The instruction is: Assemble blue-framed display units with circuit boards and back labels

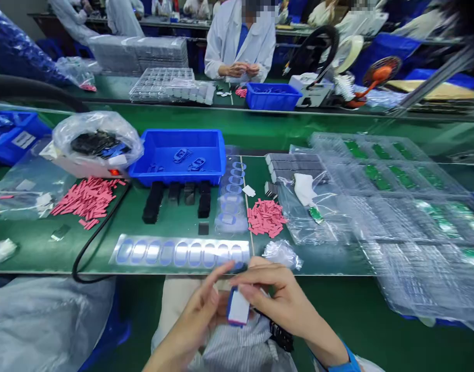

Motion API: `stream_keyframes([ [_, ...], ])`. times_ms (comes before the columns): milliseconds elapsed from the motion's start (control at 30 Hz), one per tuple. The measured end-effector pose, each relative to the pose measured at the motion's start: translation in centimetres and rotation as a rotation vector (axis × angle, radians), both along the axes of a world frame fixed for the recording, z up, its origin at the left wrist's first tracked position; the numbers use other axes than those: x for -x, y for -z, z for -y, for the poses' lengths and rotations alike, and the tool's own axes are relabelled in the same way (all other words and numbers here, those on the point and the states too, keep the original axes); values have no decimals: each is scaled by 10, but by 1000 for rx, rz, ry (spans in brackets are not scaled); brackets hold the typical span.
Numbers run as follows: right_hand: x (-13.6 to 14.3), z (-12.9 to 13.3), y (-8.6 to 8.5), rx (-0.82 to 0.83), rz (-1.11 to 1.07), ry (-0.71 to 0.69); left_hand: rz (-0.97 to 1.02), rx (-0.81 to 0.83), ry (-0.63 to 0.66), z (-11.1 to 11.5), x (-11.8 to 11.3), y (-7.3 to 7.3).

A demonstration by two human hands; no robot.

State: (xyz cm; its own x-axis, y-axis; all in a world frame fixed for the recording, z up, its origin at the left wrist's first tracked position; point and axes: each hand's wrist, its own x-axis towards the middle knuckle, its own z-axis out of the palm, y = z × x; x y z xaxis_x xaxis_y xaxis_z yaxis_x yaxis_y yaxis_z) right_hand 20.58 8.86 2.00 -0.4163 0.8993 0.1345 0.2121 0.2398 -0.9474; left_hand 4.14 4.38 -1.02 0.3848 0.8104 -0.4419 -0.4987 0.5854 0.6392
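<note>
Over my lap is a small blue-framed piece with a white rectangular face [239,308], its white side turned up toward me. My left hand [200,310] steadies it from the left; the index finger and thumb stand apart, and the other fingers reach partly behind the piece. My right hand [278,292] grips its upper right, with the thumb on the white face. Just beyond my hands lies a clear strip of purple-edged oval stickers [180,252] along the table edge. Crumpled clear film [282,253] rests near my right hand.
Pink strips [267,218] lie in a pile on the green table, with another pink pile [88,201] at left. A blue bin [177,139] holds blue frames. Clear trays [399,206] with green circuit boards overhang the right edge. A black cable [99,240] loops at left.
</note>
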Motion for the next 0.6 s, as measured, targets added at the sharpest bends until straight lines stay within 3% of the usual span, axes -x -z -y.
stream_keyframes([
  [100,-3,-2,-9,38,51,-112,141,85,18,-4,-11,0],
  [167,-13,-5,-6,5,79,-80,202,113,12,-5,-14,1],
  [233,-33,-12,4,-142,214,152,247,132,4,-5,-12,3],
  [267,-48,-18,12,-235,328,330,262,141,-7,-5,-10,4],
  [300,-64,-24,20,-360,510,594,272,152,-25,-5,-7,4],
  [367,-98,-39,38,-398,649,830,278,178,-65,-5,-2,5],
  [500,-147,-62,66,-403,818,892,257,206,-120,-5,0,2],
  [600,-155,-66,75,-405,847,884,238,184,-126,-6,-2,-2],
])
